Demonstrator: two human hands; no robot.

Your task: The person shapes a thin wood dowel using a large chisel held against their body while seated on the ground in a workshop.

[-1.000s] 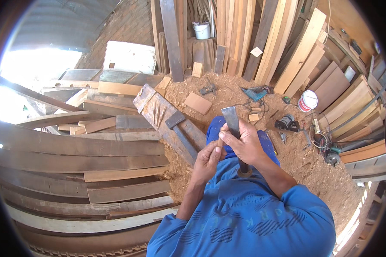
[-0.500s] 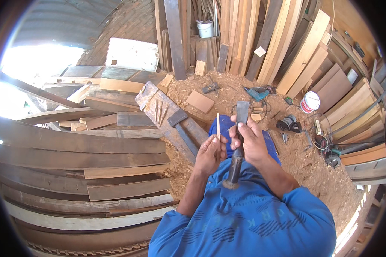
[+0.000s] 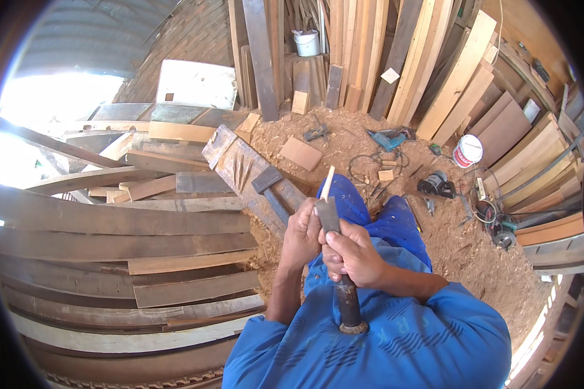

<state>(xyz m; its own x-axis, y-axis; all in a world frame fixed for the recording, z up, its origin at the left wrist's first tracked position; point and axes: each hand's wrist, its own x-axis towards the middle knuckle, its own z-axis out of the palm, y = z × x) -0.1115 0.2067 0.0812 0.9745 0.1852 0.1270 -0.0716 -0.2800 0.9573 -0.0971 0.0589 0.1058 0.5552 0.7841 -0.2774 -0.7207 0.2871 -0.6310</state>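
In front of my chest, my left hand (image 3: 301, 232) is closed round a thin wooden stick (image 3: 329, 181), whose pale end points up and away from me. My right hand (image 3: 355, 258) grips a wide chisel (image 3: 348, 305) by its shank, with the dark handle hanging down against my blue shirt. The flat blade lies against the stick beside my left fingers. Just beyond my left hand, a hammer (image 3: 267, 180) rests on a worn plank (image 3: 220, 144) that also carries several thin wood slivers. My hands cover the stick's lower part.
Long boards (image 3: 117, 243) are stacked on the left, and more timber leans along the back. On the shaving-covered floor lie a wood block (image 3: 301, 153), a teal power tool (image 3: 388, 139) and a dark power tool (image 3: 437, 185) with cords. A white bucket (image 3: 468, 152) stands at right.
The chisel has come down and left, and its blade now meets the stick. My right hand has moved toward my left hand. The stick now leans slightly.
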